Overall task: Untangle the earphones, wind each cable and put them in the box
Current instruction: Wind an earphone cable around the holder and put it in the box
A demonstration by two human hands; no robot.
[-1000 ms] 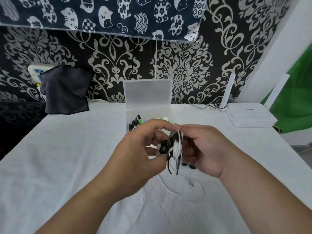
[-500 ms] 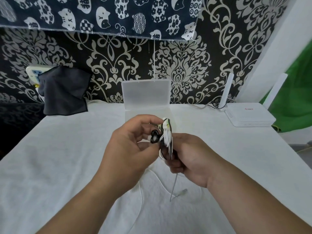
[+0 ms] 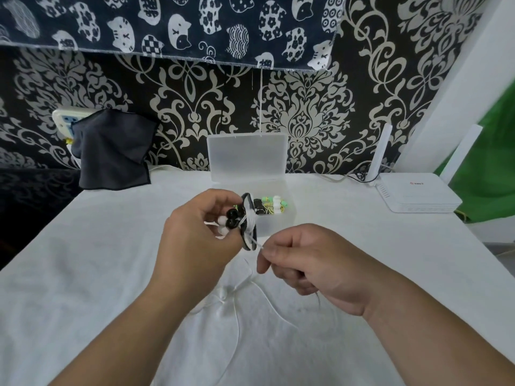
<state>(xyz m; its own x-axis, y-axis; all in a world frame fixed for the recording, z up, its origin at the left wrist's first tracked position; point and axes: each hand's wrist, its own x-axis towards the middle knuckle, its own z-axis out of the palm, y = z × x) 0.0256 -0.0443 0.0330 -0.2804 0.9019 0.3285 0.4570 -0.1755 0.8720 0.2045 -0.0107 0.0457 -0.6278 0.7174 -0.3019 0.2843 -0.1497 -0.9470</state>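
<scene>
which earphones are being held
The black-and-white bundle, gripped by the left hand, its white cable pinched by the right hand; the green earphones lie in the clear box.

A black-and-white earphone coil (image 3: 249, 222) is raised over the table's (image 3: 83, 274) middle, its white cable (image 3: 237, 319) trailing toward the near edge. The open clear box (image 3: 274, 226) by the far edge holds green earphones (image 3: 275, 203).

the wall (image 3: 301, 118) is black with a cream damask scroll pattern. above it hangs a navy cloth (image 3: 167, 23) printed with white cats in dots, checks and flowers. the bench (image 3: 83, 274) is white; the box (image 3: 248, 157) frosted clear, with green-and-white earphones (image 3: 274, 203) inside. the coiled earphones (image 3: 246, 218) are black and white, their cable (image 3: 256, 242) white. dark grey rag (image 3: 111, 151), white router (image 3: 418, 196), green sheet (image 3: 490, 162).
</scene>
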